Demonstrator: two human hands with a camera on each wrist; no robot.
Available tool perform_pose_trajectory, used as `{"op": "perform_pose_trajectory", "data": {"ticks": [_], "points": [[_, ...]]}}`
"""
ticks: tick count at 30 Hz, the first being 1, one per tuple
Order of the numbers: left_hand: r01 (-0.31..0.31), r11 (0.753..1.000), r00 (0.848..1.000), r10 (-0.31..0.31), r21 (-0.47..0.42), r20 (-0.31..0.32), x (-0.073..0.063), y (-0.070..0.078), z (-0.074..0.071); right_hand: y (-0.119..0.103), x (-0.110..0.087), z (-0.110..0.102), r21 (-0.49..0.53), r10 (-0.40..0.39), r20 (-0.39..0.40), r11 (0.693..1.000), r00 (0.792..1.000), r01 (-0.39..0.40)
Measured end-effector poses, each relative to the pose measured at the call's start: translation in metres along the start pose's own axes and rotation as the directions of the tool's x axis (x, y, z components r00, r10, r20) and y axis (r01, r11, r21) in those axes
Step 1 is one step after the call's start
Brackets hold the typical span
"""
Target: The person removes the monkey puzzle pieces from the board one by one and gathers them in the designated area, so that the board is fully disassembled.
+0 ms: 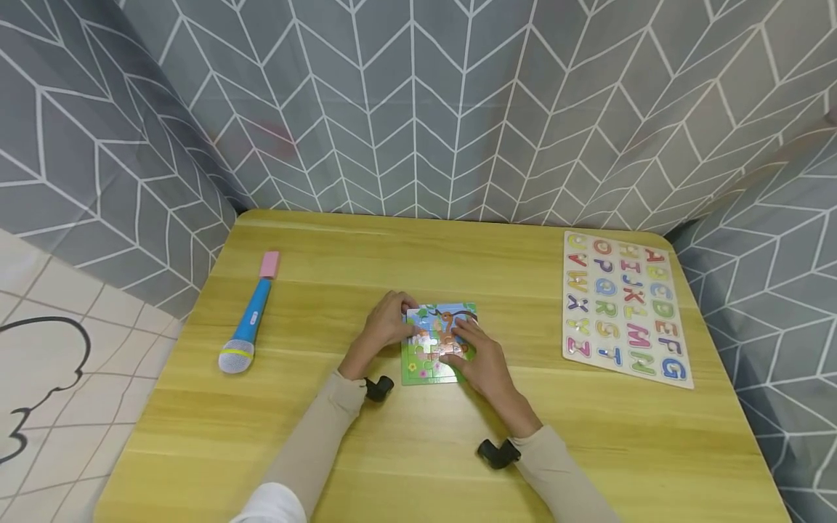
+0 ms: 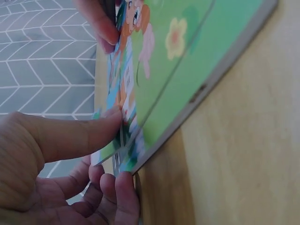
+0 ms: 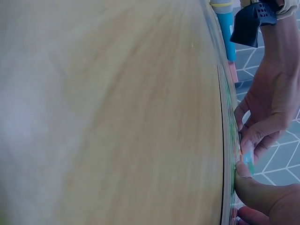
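A small square jigsaw puzzle [image 1: 418,369] with a cartoon animal on a green and blue background lies on the table. At its upper left edge, my left hand [image 1: 384,323] pinches a puzzle piece [image 3: 249,157] between thumb and fingers; the piece is tilted up off the puzzle in the right wrist view. My right hand [image 1: 487,363] rests on the puzzle's right side, its thumb on the picture and its fingers spread toward the top right corner. Part of the picture is hidden under that hand. The left wrist view shows the puzzle's thick grey board edge [image 2: 201,96] close up.
A blue toy microphone [image 1: 247,319] with a pink end [image 1: 269,264] lies at the left of the wooden table [image 1: 366,465]. On the right is a white alphabet board [image 1: 621,367] with coloured letters. Grey patterned curtains [image 1: 431,109] hang around the table's back and sides.
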State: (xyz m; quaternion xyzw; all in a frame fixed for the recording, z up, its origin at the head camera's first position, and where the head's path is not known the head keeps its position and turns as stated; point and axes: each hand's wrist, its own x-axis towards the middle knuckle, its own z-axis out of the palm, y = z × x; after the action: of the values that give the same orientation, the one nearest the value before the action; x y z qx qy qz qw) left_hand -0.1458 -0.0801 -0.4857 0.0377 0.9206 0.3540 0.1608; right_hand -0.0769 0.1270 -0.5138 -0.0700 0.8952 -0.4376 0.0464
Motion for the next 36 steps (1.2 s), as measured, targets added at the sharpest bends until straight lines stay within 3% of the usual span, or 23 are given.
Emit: {"op": "perform_pose_trajectory", "data": {"ticks": [6,18,24,31,36], "points": [[-0.030,0.999,1.000,0.029,-0.043,-0.008,-0.004,-0.001,0.000,0.000,0.000,0.002,0.001,-0.009,-0.009,1.000,1.000,0.009],[-0.084,0.995,0.993,0.088,0.060,-0.083,-0.023,-0.013,0.005,-0.003,0.001,0.003,-0.012,-0.014,-0.024,1.000,1.000,0.013],[-0.135,0.984,0.988,0.143,0.118,-0.063,-0.029,-0.019,0.008,-0.005,0.003,0.002,-0.019,0.006,-0.028,1.000,1.000,-0.006],[-0.142,0.980,0.990,0.142,0.143,0.009,-0.037,-0.027,0.011,-0.006,-0.001,0.003,-0.033,0.006,-0.016,0.999,1.000,-0.007],[-0.162,0.977,0.987,0.161,0.142,0.017,-0.038,-0.028,0.012,-0.008,-0.002,0.003,-0.057,-0.029,-0.045,0.998,0.999,0.027]]}}
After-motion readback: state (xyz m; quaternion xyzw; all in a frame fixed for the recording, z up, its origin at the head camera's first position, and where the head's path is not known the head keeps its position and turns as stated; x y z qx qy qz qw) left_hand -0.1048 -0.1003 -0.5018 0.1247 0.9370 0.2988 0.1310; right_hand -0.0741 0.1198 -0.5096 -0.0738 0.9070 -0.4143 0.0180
